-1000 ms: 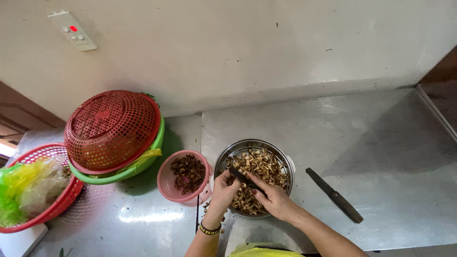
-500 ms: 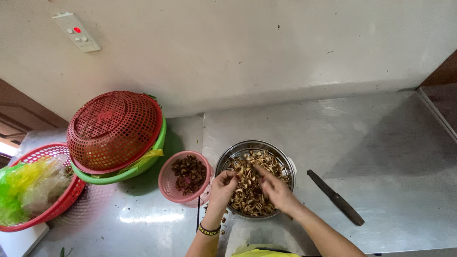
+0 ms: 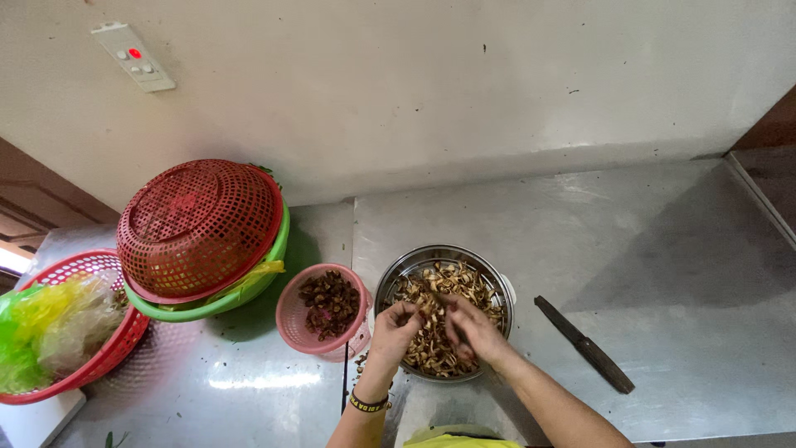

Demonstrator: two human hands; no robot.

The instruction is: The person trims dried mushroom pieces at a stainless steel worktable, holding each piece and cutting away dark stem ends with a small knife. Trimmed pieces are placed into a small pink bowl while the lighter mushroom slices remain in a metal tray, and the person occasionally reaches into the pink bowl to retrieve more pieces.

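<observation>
Two hands work over a steel bowl (image 3: 444,311) in the head view, the only view there is. The bowl stands on a steel counter (image 3: 663,274), close to the near edge and just right of a seam between two counter sheets. It is heaped with pale brown sliced pieces (image 3: 448,290), thin and curled. The left hand (image 3: 394,332) hangs over the bowl's left rim with its fingers curled in and pinched on a few of the pieces; a dark band with yellow marks sits on that wrist. The right hand (image 3: 473,332) lies over the middle of the bowl, fingers bent down into the heap and partly closed, and whether it grips anything cannot be told, since the fingertips are buried among the pieces. The two hands are near each other but not touching. Just left of the bowl, touching or almost touching its rim, stands a small pink basket (image 3: 290,319) with a little pile of dark brown bits (image 3: 329,300) inside. Further left, a red basket (image 3: 195,228) lies upside down on a green basket (image 3: 274,257), with a scrap of yellow plastic showing between them. At the far left edge a second red basket (image 3: 99,365) holds green and yellow plastic bags (image 3: 41,328). A knife (image 3: 584,344) with a dark blade and handle lies flat on the counter to the right of the bowl, apart from it, pointing away at a slant. A white switch box (image 3: 133,56) with a red light is fixed on the wall above.
</observation>
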